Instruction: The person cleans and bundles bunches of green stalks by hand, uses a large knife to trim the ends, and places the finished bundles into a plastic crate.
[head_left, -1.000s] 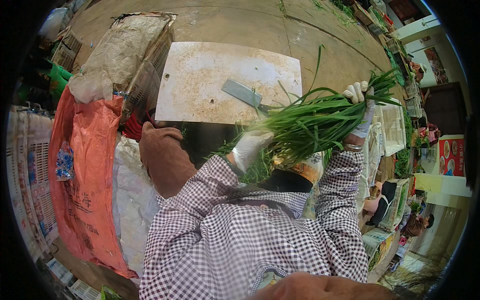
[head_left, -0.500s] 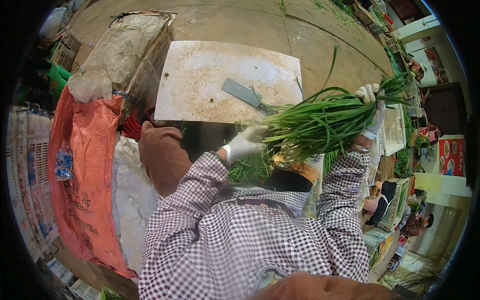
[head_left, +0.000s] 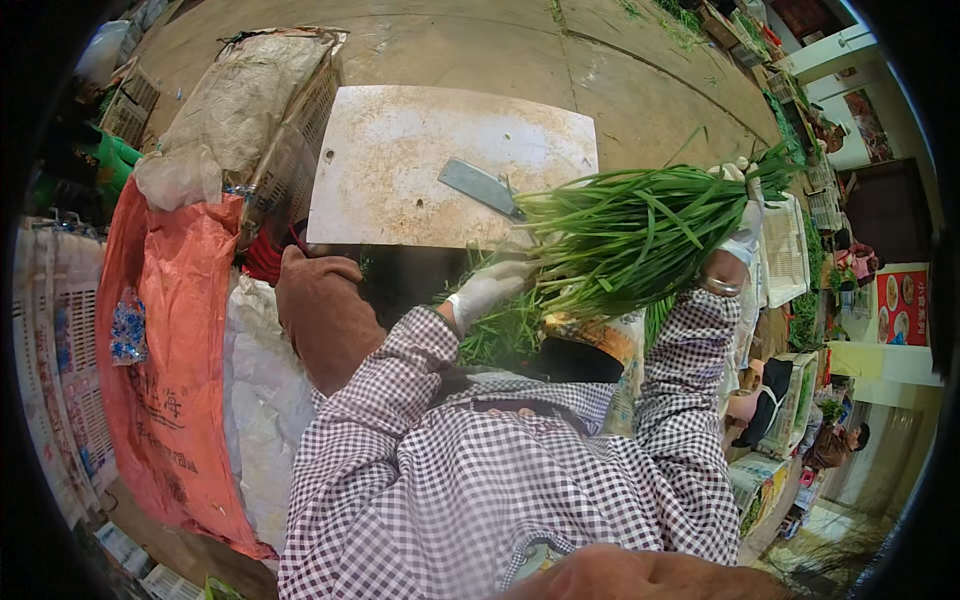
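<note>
A thick bunch of long green chives (head_left: 640, 235) is held level in front of me, just below a worn white cutting board (head_left: 400, 170). My left hand (head_left: 490, 287), in a white glove, grips the pale root end of the bunch. My right hand (head_left: 742, 225), also gloved, holds the leafy tips at the far right. A cleaver (head_left: 480, 187) lies flat on the board, its handle hidden behind the chives. More loose greens (head_left: 500, 335) lie under my left hand.
An orange sack (head_left: 165, 380) and a white sack (head_left: 262, 400) lie to the left. A crate covered with a dirty sack (head_left: 240, 100) stands at the board's left. A white basket (head_left: 785, 250) and stacked boxes line the right side. Concrete floor (head_left: 480, 50) lies beyond.
Both hands have raised the chive bunch and turned it more level. My right hand has moved up and to the right with the tips. The cleaver has stayed put.
</note>
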